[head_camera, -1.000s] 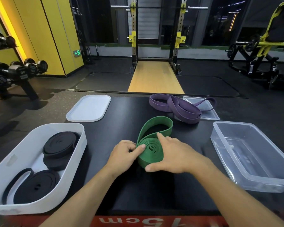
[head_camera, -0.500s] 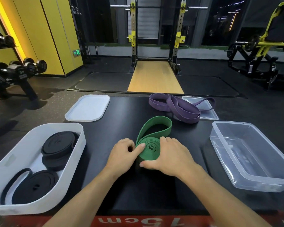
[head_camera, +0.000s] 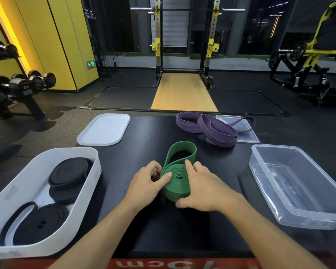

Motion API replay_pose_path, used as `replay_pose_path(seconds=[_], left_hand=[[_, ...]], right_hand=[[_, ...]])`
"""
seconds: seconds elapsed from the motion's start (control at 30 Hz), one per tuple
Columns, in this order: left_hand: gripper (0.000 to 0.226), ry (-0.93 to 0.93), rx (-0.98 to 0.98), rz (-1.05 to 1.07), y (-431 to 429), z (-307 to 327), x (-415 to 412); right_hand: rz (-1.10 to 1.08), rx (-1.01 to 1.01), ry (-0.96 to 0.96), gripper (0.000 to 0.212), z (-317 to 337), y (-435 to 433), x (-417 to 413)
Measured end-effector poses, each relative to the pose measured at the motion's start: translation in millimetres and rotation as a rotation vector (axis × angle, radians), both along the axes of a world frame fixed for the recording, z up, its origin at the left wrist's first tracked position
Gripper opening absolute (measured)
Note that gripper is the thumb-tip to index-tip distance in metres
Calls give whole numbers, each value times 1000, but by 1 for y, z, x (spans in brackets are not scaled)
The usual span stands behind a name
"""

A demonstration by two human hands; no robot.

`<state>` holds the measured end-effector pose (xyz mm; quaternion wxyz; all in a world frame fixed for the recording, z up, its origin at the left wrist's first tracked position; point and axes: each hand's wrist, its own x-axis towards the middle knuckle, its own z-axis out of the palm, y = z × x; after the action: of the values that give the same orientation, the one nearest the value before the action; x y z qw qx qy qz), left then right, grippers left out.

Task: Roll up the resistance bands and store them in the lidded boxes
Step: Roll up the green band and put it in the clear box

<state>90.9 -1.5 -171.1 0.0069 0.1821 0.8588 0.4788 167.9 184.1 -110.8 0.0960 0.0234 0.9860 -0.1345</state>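
A green resistance band stands on edge at the middle of the black surface, mostly wound into a coil with a loose loop trailing away from me. My left hand holds the coil's left side, thumb lying on the top edge. My right hand wraps the coil's right side, thumb low at the front. A purple band lies unrolled at the back, partly over a clear lid. The white box at left holds rolled black bands. A clear box stands at right with nothing in it.
A white lid lies at the back left of the black surface. A red strip runs along the near edge. Beyond are a dumbbell rack, a squat rack and a yellow gym machine.
Both hands have kept turning the green coil; the free loop behind it has grown shorter and the coil a little thicker. The right hand has slid further round the coil's right side.
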Motion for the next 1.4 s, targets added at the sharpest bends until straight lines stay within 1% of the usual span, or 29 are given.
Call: replay_pose_path(seconds=[0.07, 0.13, 0.2, 0.3, 0.4, 0.47, 0.5, 0.57, 0.63, 0.73, 0.83, 0.87, 1.0, 1.13, 1.2, 1.3, 1.4], left_hand=[[43, 3, -2, 3, 0, 0, -1], [42, -10, 4, 10, -1, -1, -2], [37, -22, 18, 18, 0, -1, -1], [32, -8, 20, 24, 1, -1, -2], [44, -23, -1, 7, 1, -3, -5], [46, -45, 0, -21, 0, -3, -6], [44, -55, 20, -44, 1, -2, -4], [33, -59, 37, -88, 2, 3, -1], [26, -45, 27, -116, 4, 6, 0], [24, -79, 54, -129, 3, 9, 0], [24, -104, 69, -126, 2, 9, 1], [24, -100, 63, -121, 3, 10, 1], [22, -113, 48, -125, 3, 10, 0], [37, -197, 74, -185, 0, 9, -11], [38, -240, 78, -227, 0, 9, -18], [41, -288, 100, -276, 0, 12, -25], [48, -335, 104, -319, 2, 14, -30]], right_hand=[[-133, 97, 87, 135, 0, -18, 8], [-218, 211, 199, 121, -1, -29, 9], [-220, 258, 268, 110, -3, -32, 8], [-190, 241, 313, 102, -10, -27, 4], [-164, 161, 332, 99, -14, -19, 2], [-123, 92, 333, 103, -17, -12, 0], [-98, 52, 334, 106, -18, -8, -1], [-33, -42, 319, 115, -20, 1, -6], [64, -132, 256, 120, -17, 9, -10], [152, -246, 181, 115, -12, 17, -14], [110, -352, 181, 108, -14, 19, -15], [99, -375, 177, 109, -15, 20, -15], [85, -455, 141, 126, -21, 27, -15], [3, -560, 149, 131, -32, 34, -11], [-26, -532, 186, 140, -34, 35, -10], [-47, -435, 203, 160, -32, 36, -14], [-59, -458, 155, 168, -31, 37, -18]])
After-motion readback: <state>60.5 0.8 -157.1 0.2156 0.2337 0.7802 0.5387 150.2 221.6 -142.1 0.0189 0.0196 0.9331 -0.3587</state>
